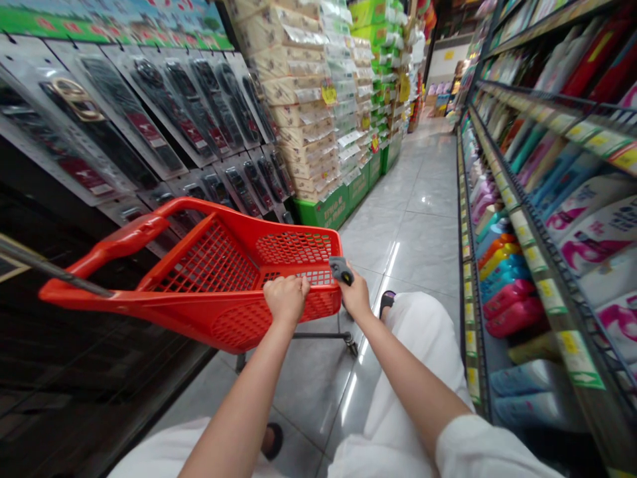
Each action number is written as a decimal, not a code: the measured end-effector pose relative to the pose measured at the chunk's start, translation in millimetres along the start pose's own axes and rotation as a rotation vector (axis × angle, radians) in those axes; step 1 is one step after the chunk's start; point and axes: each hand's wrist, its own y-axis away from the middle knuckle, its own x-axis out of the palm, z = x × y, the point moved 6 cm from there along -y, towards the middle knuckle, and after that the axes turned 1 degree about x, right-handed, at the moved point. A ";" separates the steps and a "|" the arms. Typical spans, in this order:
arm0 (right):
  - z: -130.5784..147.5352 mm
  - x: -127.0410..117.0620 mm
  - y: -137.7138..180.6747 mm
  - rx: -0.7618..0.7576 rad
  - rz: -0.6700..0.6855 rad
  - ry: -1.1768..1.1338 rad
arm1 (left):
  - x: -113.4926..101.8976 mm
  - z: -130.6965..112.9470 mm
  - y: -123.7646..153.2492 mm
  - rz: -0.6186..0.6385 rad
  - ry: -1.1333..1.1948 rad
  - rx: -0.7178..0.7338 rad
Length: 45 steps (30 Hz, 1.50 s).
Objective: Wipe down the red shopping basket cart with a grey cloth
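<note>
A red plastic shopping cart (233, 265) with lattice walls stands in front of me, its long side turned toward me. My left hand (287, 297) is closed over the near top rim of the basket. At the right end of the cart my right hand (355, 293) is closed around a small grey and black object (341, 271) with a yellow mark. Its exact kind I cannot make out, nor whether it is fixed to the cart. The basket floor, as far as it shows through the lattice, bears no goods.
Packaged belts (149, 113) hang on a rack at the left. Stacked tissue packs (298, 99) stand behind the cart on a green base (328, 207). Shelves of bottles (512, 292) line the right side. A grey tiled floor (423, 179) runs down the aisle between them.
</note>
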 end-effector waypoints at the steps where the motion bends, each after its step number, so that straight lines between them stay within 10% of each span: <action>1: -1.0 -1.7 16.8 -0.014 0.000 -0.032 | 1.0 1.0 -1.2 0.015 -0.005 -0.007; 5: -12.1 -13.1 42.4 0.020 -0.048 -0.207 | 1.5 3.3 -3.2 0.054 -0.014 0.000; 11: -32.7 -28.2 -32.5 0.236 -0.388 -0.432 | -1.9 0.4 -3.0 0.100 -0.009 -0.005; 23: -36.9 -21.6 -9.6 0.387 -0.212 -0.522 | 0.0 -6.0 -4.2 0.130 0.004 -0.042; 37: -37.1 -44.8 -15.3 0.403 -0.369 -0.606 | -7.4 -46.5 -21.8 0.219 0.046 -0.029; 41: -28.2 -48.6 -35.1 0.346 -0.351 -0.592 | -27.8 -24.4 -18.2 0.323 0.119 0.298; 45: -24.9 -40.2 -37.9 0.319 -0.381 -0.527 | -38.8 43.2 -17.5 0.444 -0.035 0.224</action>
